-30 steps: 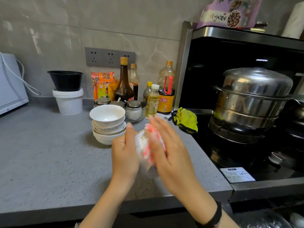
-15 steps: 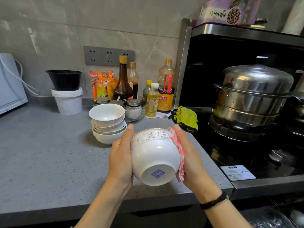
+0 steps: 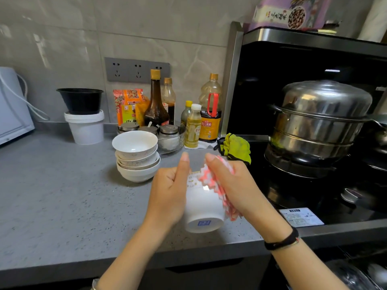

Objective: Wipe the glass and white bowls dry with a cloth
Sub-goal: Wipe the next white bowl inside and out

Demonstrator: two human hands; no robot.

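Tilted white bowl (image 3: 202, 208) against checked cloth (image 3: 212, 185)

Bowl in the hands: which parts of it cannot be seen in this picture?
- Head view: inside of the bowl faces away from the camera.
- Its left wall: covered by the left hand.
- Its right wall: covered by the cloth and right hand.
- Wetness: unclear.

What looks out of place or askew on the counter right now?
Nothing spilled or broken. A yellow-green glove lies bunched on the stove edge beside the steamer, close to a burner. The bowl stack is nested unevenly, top bowl offset left. The held bowl and the cloth look fine.
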